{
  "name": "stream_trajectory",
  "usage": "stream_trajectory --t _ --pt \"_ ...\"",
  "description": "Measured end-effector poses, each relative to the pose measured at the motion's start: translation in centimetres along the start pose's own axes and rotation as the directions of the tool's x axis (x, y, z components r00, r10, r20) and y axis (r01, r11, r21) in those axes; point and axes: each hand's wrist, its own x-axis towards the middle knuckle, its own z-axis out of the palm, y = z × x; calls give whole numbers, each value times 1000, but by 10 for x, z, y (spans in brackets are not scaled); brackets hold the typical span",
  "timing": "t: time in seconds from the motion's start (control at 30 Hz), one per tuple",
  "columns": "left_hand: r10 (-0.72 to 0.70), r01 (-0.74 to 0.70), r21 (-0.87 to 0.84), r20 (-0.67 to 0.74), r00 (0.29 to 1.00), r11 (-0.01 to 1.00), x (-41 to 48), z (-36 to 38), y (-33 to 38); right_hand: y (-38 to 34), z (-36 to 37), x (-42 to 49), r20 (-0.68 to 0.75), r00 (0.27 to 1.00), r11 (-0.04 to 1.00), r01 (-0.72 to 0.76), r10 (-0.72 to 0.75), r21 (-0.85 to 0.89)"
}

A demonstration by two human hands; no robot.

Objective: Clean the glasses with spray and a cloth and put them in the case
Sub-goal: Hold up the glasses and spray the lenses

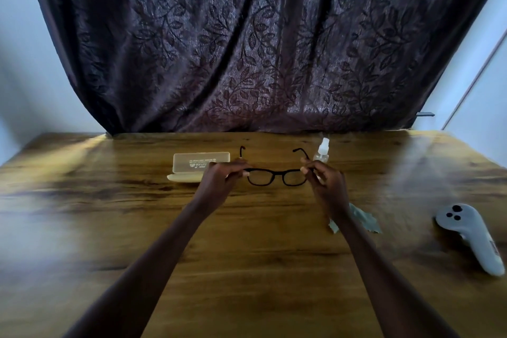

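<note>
Black-framed glasses [277, 174] are held up over the wooden table [247, 241], temples unfolded and pointing away from me. My left hand [223, 177] pinches the left corner of the frame, and my right hand [325, 178] pinches the right corner. An open translucent case [201, 163] lies behind my left hand with its lid standing up. A small clear spray bottle [322, 151] stands behind my right hand. Under my right forearm, a grey-green cloth [362, 218] lies flat on the table, partly hidden.
A grey hand controller [472, 239] lies at the table's right side. A dark leaf-patterned curtain [247, 49] hangs along the far edge of the table, with pale walls on both sides.
</note>
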Motion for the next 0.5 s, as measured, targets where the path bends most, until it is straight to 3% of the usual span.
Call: stream_trajectory --t 0.27,0.5 --pt "25 -37 -71 -159 987 997 58 -31 14 -25 -11 68 -106 985 990 137 -140 -27" --pt "15 -32 -84 -196 980 996 112 -71 27 -60 -28 131 -134 961 969 236 -243 -70"
